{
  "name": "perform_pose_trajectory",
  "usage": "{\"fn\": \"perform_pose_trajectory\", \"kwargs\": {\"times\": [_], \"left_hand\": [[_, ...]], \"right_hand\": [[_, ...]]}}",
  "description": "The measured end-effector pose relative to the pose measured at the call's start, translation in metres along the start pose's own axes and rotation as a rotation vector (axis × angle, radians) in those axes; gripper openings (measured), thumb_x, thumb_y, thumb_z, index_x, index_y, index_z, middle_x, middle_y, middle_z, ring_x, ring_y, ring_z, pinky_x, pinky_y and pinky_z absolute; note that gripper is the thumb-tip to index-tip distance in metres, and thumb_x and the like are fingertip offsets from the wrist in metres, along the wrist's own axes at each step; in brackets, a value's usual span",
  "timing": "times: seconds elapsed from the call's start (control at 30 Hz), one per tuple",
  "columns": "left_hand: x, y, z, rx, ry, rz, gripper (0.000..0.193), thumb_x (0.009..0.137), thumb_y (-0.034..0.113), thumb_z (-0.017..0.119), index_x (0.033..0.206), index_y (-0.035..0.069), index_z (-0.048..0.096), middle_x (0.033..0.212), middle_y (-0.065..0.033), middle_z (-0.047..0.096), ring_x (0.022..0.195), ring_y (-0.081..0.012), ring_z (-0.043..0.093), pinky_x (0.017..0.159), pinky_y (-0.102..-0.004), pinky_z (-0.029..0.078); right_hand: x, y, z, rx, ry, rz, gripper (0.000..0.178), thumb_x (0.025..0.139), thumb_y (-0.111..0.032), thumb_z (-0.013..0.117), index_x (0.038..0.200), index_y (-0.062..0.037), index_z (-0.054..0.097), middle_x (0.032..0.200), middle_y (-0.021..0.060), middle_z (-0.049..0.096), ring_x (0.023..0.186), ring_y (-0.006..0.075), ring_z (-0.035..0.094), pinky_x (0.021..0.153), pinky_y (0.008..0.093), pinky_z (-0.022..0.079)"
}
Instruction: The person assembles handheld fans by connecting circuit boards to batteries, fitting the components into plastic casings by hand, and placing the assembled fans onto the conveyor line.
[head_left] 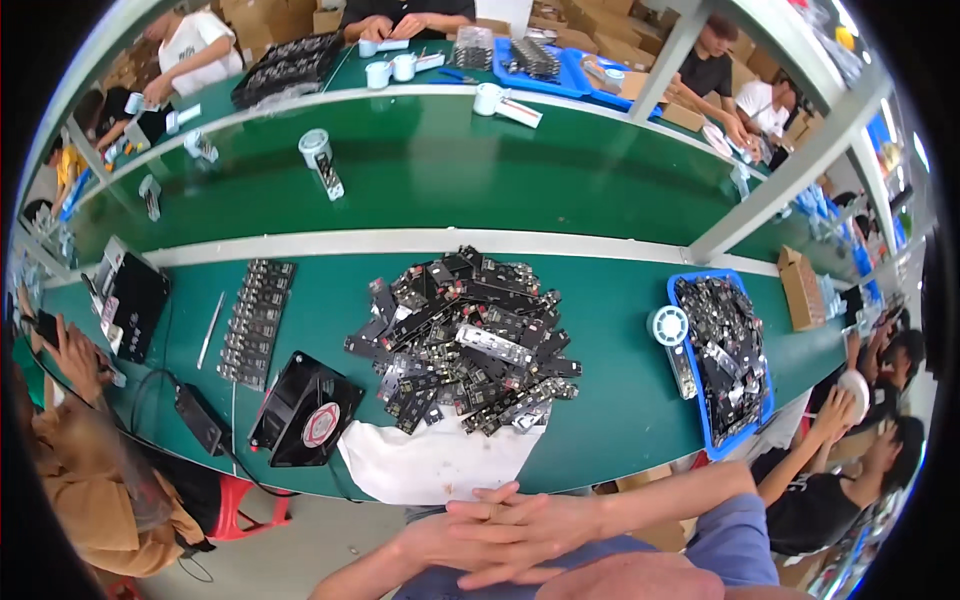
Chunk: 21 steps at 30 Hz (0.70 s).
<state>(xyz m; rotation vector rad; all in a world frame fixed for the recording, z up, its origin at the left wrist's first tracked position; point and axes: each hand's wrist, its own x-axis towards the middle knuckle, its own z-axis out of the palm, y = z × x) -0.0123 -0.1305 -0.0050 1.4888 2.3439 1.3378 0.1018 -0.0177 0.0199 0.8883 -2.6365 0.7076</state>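
Observation:
At the table's near edge, my left hand (432, 541) and my right hand (562, 519) cross over each other with fingers interlaced. Their fingers are stretched and spread, and I see nothing held in either. Parts of each hand are hidden behind the other. Just beyond them lies a white cloth (435, 465), partly under a heap of small black circuit-board modules (450, 310). One pale, silvery strip (493, 345) rests on top of the heap.
Left of the heap are a black box fan (300, 405), a row of boards (255, 325) and a power adapter (200, 417). On the right, a blue tray (708, 435) holds more modules beside a pale handheld fan (670, 327). A green conveyor (430, 170) runs beyond; other people sit around.

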Motion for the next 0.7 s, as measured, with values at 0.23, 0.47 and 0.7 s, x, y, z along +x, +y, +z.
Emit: {"fn": "perform_pose_trajectory", "kwargs": {"times": [0.23,0.47,0.7], "left_hand": [[-0.024,-0.04,-0.071,-0.192,0.01,0.544,0.075,0.089,0.008,0.085,0.154,0.011,0.049,0.146,-0.0353,0.054,0.117,-0.0486,0.07,0.083,-0.0409,0.066],[-0.013,-0.034,-0.111,-0.208,0.314,0.436,0.032,0.105,0.012,0.063,0.134,0.003,0.055,0.129,-0.0134,0.06,0.103,-0.0377,0.066,0.072,-0.0439,0.064],[0.03,0.009,-0.194,-0.674,0.949,0.774,0.041,0.113,0.032,0.046,0.147,0.012,0.054,0.145,-0.0184,0.057,0.128,-0.0408,0.059,0.108,-0.0606,0.047]], "right_hand": [[-0.006,-0.024,-0.009,0.741,0.041,0.74,0.053,0.109,-0.032,0.054,0.154,-0.0037,0.05,0.162,0.0248,0.044,0.147,0.0405,0.048,0.12,0.0468,0.043],[-0.017,-0.018,0.02,0.468,0.004,0.403,0.052,0.107,-0.017,0.058,0.154,-0.0002,0.048,0.156,0.0287,0.05,0.131,0.0409,0.061,0.109,0.0487,0.052],[-0.006,-0.028,0.007,0.287,0.085,0.387,0.05,0.099,-0.011,0.062,0.148,0.0001,0.055,0.152,0.0268,0.054,0.114,0.0395,0.07,0.095,0.0446,0.059]]}}
